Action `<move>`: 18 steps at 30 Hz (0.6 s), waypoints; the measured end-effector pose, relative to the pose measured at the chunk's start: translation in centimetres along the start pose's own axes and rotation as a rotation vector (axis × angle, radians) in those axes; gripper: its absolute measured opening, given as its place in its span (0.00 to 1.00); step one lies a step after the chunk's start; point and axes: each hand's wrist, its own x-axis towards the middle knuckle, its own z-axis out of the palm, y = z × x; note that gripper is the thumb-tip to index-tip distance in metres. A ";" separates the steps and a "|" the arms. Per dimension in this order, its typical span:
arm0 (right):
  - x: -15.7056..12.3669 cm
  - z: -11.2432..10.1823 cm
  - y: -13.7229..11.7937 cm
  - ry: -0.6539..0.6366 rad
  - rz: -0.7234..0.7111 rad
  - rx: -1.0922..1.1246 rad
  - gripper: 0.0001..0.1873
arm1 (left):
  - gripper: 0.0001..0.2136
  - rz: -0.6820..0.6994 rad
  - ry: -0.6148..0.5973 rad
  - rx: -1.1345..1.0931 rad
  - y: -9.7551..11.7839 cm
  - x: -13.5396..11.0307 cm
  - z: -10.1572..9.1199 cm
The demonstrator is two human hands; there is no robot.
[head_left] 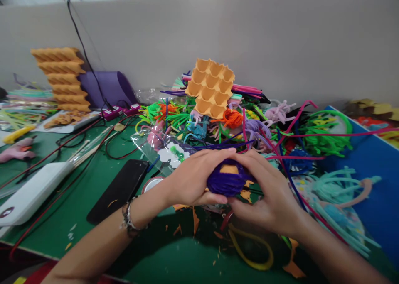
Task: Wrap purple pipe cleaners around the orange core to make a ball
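Between my hands, above the green table, is a rounded piece wrapped in dark purple pipe cleaner, with a patch of orange egg-carton material showing at its top. My left hand closes on its left side, thumb below and fingers over the top. From the right, my right hand grips it with fingertips above and thumb below. The fingertips of both hands nearly meet at the top. Orange torn scraps and a yellow pipe-cleaner loop lie on the table below.
Behind my hands is a heap of coloured pipe cleaners with an orange egg carton on it. A black phone, a white power strip and red cables are at left. A blue board stands right.
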 end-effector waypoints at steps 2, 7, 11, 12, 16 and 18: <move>0.0 0.0 -0.1 -0.016 0.005 0.039 0.26 | 0.31 0.097 0.089 0.027 -0.3 0.0 0.3; 0.0 -0.1 -0.4 0.013 0.016 0.071 0.25 | 0.22 0.199 0.262 0.056 -0.5 -0.3 0.8; 0.0 -0.1 -0.7 0.006 0.026 0.120 0.27 | 0.13 0.188 0.295 0.042 -0.1 -0.4 0.9; 0.0 -0.1 -0.8 0.007 0.028 0.128 0.28 | 0.13 0.160 0.291 0.053 0.0 -0.4 0.8; -0.1 -0.2 -0.9 0.000 0.043 0.137 0.28 | 0.14 0.139 0.308 0.095 0.4 0.0 0.5; -0.1 -0.4 -0.9 -0.013 0.044 0.130 0.27 | 0.14 0.178 0.320 0.102 0.4 0.3 0.4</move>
